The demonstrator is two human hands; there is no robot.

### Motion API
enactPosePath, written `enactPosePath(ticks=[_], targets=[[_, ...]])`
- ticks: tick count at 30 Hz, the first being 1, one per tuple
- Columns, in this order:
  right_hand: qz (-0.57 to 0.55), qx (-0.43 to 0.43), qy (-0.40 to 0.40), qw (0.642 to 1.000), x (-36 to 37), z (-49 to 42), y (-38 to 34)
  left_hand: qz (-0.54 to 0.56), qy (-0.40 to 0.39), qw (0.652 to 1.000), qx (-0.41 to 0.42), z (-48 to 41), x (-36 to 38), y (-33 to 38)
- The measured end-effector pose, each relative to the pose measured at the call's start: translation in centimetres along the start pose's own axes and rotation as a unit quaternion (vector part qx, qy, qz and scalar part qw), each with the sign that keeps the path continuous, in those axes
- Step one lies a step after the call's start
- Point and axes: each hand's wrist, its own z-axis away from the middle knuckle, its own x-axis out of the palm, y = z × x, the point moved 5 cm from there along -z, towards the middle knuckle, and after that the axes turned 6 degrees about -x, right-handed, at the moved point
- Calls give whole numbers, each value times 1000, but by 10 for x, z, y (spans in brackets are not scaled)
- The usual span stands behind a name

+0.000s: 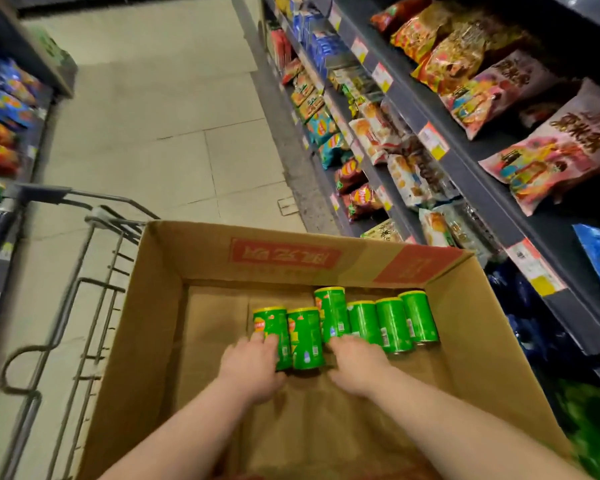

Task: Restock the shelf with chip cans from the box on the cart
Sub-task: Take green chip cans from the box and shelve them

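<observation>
Box on cart: six green chip cans left to shelve. Left hand curls over leftmost can; right hand at middle cans, grip unclear. Shelf restocking unfinished.

6 green cans w/ yellow rims; brown cardboard box w/ red print; grey cart

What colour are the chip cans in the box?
The chip cans are green with yellow rims; head view.
</observation>
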Motion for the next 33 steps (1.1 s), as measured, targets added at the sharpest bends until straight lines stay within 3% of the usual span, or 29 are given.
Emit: enactPosePath(ticks=[8, 16, 25, 29, 33], targets=[[-141, 39, 2, 989, 21, -51, -4, 160, -45, 981, -103, -41, 34, -21], [-260, 108, 36, 959, 41, -68, -6, 427, -58, 880, -201, -64, 67, -26], [-271, 122, 70, 952, 50, -72, -15, 500, -33, 819, -279, -63, 87, -32], [-268, 122, 75, 953, 51, -74, -15, 511, -26, 813, -278, -63, 88, -35], [-335, 133, 74, 930, 51, -66, -12, 523, -20, 811, -259, -58, 83, -34]])
